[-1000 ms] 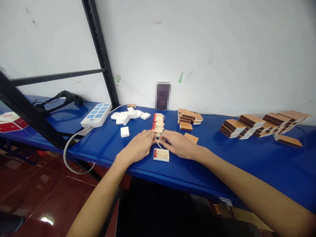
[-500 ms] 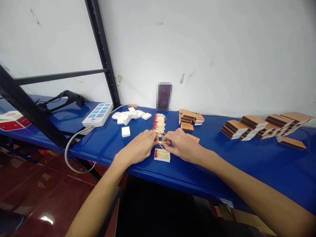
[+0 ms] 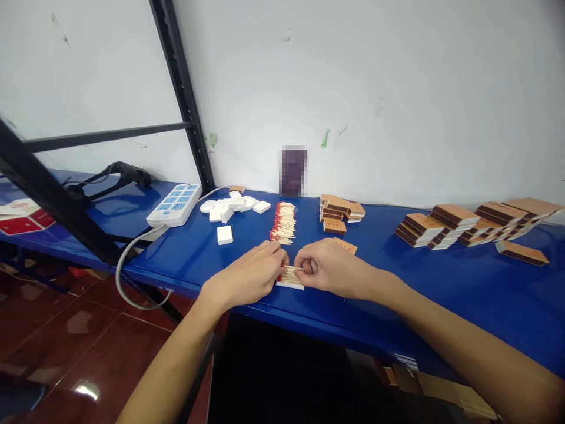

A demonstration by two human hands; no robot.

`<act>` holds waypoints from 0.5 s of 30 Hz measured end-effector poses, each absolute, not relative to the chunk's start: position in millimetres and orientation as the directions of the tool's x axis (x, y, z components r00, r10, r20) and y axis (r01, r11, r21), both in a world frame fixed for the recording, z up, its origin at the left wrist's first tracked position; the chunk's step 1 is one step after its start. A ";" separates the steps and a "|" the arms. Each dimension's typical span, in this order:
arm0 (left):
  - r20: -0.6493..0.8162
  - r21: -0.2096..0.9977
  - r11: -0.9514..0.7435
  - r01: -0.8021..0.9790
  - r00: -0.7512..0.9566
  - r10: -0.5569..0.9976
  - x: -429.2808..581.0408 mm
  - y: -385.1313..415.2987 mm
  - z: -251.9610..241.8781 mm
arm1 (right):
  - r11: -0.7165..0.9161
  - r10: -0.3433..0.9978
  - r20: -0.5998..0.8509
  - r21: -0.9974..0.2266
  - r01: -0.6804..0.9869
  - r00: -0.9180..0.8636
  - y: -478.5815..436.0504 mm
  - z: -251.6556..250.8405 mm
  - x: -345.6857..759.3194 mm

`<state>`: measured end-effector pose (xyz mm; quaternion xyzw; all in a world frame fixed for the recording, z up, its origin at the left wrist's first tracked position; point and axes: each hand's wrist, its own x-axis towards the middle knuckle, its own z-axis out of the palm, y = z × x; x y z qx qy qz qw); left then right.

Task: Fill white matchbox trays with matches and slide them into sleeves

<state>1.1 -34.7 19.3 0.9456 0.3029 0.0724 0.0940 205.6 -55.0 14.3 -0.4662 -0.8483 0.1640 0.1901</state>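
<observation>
A small white matchbox tray [image 3: 291, 287] with red-headed matches in it lies near the table's front edge. Over its far side, my left hand [image 3: 256, 272] pinches the red-headed end of some matches [image 3: 292, 268]. The plain ends of these matches are between the closed fingertips of my right hand [image 3: 329, 266]. How many they are, I cannot tell. Just beyond my hands a long pile of loose matches [image 3: 285, 222] runs towards the wall, heads to the left. A flat orange matchbox sleeve [image 3: 345, 246] is partly hidden behind my right hand.
White trays [image 3: 229, 207] lie heaped at the back left, with a single white tray [image 3: 225, 235] nearer. Behind my right hand are stacked matchboxes [image 3: 336, 209], and more matchbox stacks [image 3: 454, 217] stand far right. A power strip [image 3: 175, 205] sits by the black rack post [image 3: 180, 82].
Both hands have come nearer to me and down, bringing the pinched matches from beyond the tray to its far side. My hands now cover part of the tray.
</observation>
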 end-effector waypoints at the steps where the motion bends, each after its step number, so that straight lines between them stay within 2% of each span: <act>1: 0.072 0.234 -0.796 0.558 0.807 0.587 0.8 -34.7 19.0 | 0.500 0.856 0.145 -0.470 0.727 -0.496 -56.0 15.2 205.9; 10: 0.091 0.338 -0.804 0.489 0.833 0.545 -2.3 -30.5 20.3 | 0.463 0.853 0.057 -0.539 0.703 -0.518 -56.4 19.0 209.9; 15: 0.125 0.348 -0.778 0.524 0.796 0.592 -12.4 -27.7 24.9 | 0.482 0.859 0.134 -0.535 0.694 -0.493 -54.0 14.3 208.7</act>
